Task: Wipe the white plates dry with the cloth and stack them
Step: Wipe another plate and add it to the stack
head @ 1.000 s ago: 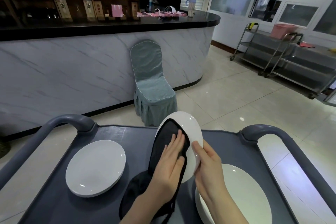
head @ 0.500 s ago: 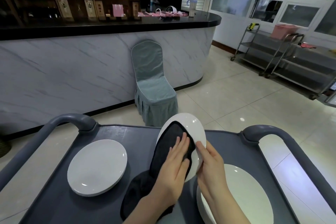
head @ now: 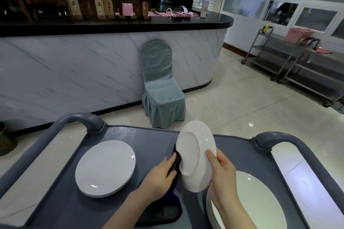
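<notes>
held plate point(head: 195, 154): up on its edge over the middle of the cart point(head: 149, 135), back side facing here.
right hand point(head: 223, 173): pinches its right rim, thumb on the back.
cloth point(head: 163, 212): dark, hangs down to the cart's near edge.
left hand point(head: 160, 174): fingers curled on the cloth, pressing it to the held plate's left edge.
left plate point(head: 105, 168): flat, near the cart's left edge.
right plates point(head: 260, 201): stacked at the near right corner.
</notes>
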`<state>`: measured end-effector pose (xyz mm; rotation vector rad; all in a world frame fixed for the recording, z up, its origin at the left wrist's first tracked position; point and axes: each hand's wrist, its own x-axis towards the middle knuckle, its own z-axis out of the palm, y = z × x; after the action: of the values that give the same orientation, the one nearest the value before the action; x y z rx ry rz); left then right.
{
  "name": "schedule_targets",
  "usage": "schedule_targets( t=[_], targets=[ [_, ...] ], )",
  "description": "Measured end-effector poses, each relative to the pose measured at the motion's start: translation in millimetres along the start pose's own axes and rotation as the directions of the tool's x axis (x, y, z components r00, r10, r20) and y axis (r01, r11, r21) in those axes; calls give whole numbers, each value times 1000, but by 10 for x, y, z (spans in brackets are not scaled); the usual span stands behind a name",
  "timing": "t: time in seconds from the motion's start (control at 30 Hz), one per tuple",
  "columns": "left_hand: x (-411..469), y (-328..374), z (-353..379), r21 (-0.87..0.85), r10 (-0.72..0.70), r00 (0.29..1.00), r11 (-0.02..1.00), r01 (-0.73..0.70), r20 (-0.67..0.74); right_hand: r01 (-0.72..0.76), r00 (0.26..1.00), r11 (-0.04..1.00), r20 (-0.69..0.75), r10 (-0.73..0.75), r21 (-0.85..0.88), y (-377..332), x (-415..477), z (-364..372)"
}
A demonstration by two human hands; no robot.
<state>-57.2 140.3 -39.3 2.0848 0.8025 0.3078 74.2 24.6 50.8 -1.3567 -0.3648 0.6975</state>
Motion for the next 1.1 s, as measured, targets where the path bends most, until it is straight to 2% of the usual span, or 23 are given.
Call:
schedule_targets(
  t=[0.07,0.13,0.2,0.27,0.33,0.47,0.5,0.57,0.63,0.67,0.73,0.8,0.87,0.93,1.0,1.1],
  targets=[
    [-25,35,-133,-201,-62,996,978,47,-67,96,995,982,27,-93,-161,32,-21,52],
    [-56,142,-306,-429,-158,973,901,73,-166,234,970,925,133,-203,-300,65,-60,117],
    [-74,252,-475,-686,-258,947,725,59,-191,331,935,860,255,-245,-388,118,-105,197],
    [-106,340,-635,-847,-322,927,532,9,-193,415,893,782,373,-252,-465,219,-144,284],
    [-171,372,-760,-885,-404,881,465,-32,-245,530,832,667,473,-290,-523,340,-200,374],
    [-352,170,-851,-868,-532,784,497,-17,-320,794,606,331,704,-371,-510,605,-230,545],
    [-395,94,-871,-874,-552,768,485,-20,-324,825,563,292,753,-342,-484,646,-205,591],
    [-469,-48,-925,-890,-595,732,455,-33,-332,820,546,323,815,-195,-472,663,-117,703],
    [-520,-186,-970,-895,-636,688,443,-47,-351,750,564,410,826,12,-518,676,-7,805],
    [-542,-255,-992,-897,-653,667,438,-53,-358,690,601,462,796,64,-558,690,46,843],
    [-589,-382,-1050,-899,-676,637,434,-61,-370,515,758,587,651,28,-625,739,157,900],
    [-633,-515,-1116,-899,-691,617,432,-67,-377,370,893,632,448,-40,-681,842,290,939],
    [-677,-662,-1182,-907,-704,608,415,-67,-367,167,955,656,286,77,-736,965,392,1030],
    [-720,-802,-1220,-916,-711,611,396,-63,-350,24,951,737,244,193,-676,1108,457,1145],
    [-755,-936,-1233,-917,-717,607,396,-49,-343,-67,940,814,237,245,-577,1203,466,1274],
    [-792,-1134,-1252,-913,-727,600,408,-15,-335,-140,948,841,175,267,-523,1364,479,1417]
  ],
)
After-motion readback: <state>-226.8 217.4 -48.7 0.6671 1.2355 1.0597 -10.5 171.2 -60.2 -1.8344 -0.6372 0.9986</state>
